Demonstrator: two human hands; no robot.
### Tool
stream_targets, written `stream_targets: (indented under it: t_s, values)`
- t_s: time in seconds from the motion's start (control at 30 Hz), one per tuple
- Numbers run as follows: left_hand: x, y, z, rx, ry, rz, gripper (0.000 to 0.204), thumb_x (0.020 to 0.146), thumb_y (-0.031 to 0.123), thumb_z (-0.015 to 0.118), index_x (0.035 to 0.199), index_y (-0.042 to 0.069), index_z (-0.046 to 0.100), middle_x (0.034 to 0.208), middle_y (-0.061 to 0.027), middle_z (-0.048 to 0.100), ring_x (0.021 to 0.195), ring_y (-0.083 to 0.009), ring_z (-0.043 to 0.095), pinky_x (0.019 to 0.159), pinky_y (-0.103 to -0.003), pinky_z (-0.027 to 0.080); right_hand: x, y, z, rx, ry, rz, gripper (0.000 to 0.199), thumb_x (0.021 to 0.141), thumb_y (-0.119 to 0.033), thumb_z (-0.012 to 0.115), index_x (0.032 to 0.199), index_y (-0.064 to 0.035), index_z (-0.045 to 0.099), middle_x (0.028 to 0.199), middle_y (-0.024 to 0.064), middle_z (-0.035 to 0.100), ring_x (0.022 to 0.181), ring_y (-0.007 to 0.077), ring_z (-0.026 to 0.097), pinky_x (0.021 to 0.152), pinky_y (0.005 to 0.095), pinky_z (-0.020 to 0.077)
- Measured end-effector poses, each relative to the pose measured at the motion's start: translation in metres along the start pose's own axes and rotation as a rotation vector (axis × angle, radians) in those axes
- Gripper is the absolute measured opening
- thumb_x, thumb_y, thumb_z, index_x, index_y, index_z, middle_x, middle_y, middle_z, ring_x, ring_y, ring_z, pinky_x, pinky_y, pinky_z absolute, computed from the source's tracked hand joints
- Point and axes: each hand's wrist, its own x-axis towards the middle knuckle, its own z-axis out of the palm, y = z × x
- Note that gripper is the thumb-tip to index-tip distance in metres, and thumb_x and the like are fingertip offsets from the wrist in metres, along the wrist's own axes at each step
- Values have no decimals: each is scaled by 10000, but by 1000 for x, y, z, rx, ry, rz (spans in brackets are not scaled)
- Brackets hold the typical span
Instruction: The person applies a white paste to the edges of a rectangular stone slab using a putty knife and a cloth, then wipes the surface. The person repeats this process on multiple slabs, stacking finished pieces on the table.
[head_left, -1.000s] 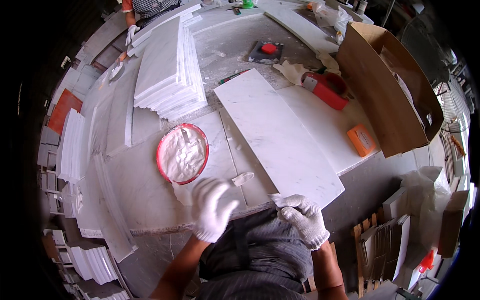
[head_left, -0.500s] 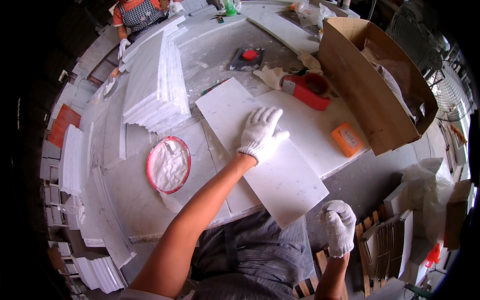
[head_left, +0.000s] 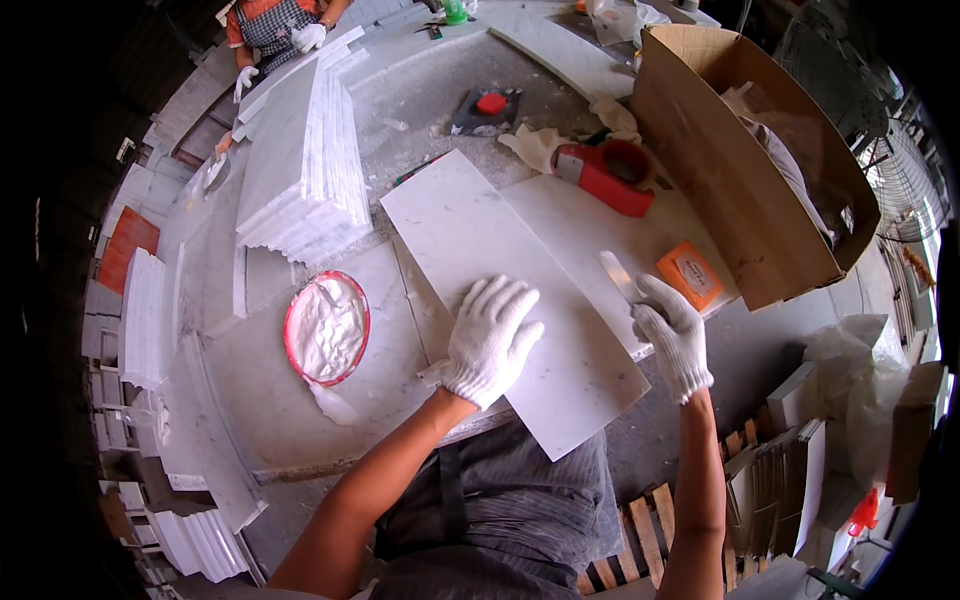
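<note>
My left hand (head_left: 493, 338), in a white knit glove, lies flat on a white marble slab (head_left: 545, 345), fingers stretched out. The slab rests at a slant, its near corner jutting past the table edge. My right hand (head_left: 672, 335), also gloved, is closed round a putty knife (head_left: 614, 270) whose narrow blade points up and left, right of the slab. The fingers hide its handle. Left of my left hand sits a red-rimmed bowl (head_left: 327, 328) of white paste with a utensil in it. By my right hand lies an orange box (head_left: 690, 276).
A tall slab stack (head_left: 305, 160) stands at left. A red tape dispenser (head_left: 605, 176), crumpled cloth (head_left: 535, 147) and dark pad with a red knob (head_left: 488, 108) lie beyond the slab. At right stands an open carton (head_left: 735, 170). A gloved co-worker (head_left: 275, 35) is at the far left.
My left hand has slid nearer to me along the slab. My right hand has risen from beside the table edge, bringing the putty knife blade into view. The co-worker's hands have shifted.
</note>
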Motion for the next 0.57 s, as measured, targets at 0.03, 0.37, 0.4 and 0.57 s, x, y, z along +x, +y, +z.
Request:
stream_targets:
  t_s: [0.03, 0.37, 0.4, 0.57]
  values:
    - [-5, 4, 0, 36, -23, 15, 329, 895, 260, 643, 1172, 82, 644, 1247, -126, 619, 1221, -362, 527, 1088, -511, 346, 15, 3, 7, -38, -42, -22, 369, 906, -43, 647, 1265, 26, 601, 952, 61, 670, 761, 96, 595, 701, 241, 509]
    - [-6, -1, 2, -49, 13, 29, 252, 889, 228, 616, 1081, 80, 687, 1218, -132, 630, 1195, -362, 540, 1060, -520, 364, 105, -7, 60, -436, -345, -104, 265, 890, -62, 608, 1141, -28, 688, 960, 90, 685, 803, 183, 600, 795, 303, 497]
    - [-7, -2, 2, -43, 1, 30, 258, 888, 232, 616, 1084, 80, 686, 1218, -133, 629, 1196, -363, 540, 1060, -520, 364, 106, -6, 62, -409, -366, -56, 266, 887, -58, 609, 1140, -30, 689, 972, 98, 688, 812, 192, 607, 802, 307, 499]
    - [-4, -3, 1, -50, -6, 36, 272, 883, 238, 618, 1096, 80, 680, 1223, -138, 627, 1197, -366, 539, 1063, -520, 363, 110, 2, 58, -479, -379, -228, 269, 900, -65, 624, 1159, -33, 688, 1043, 81, 697, 903, 181, 639, 848, 302, 503]
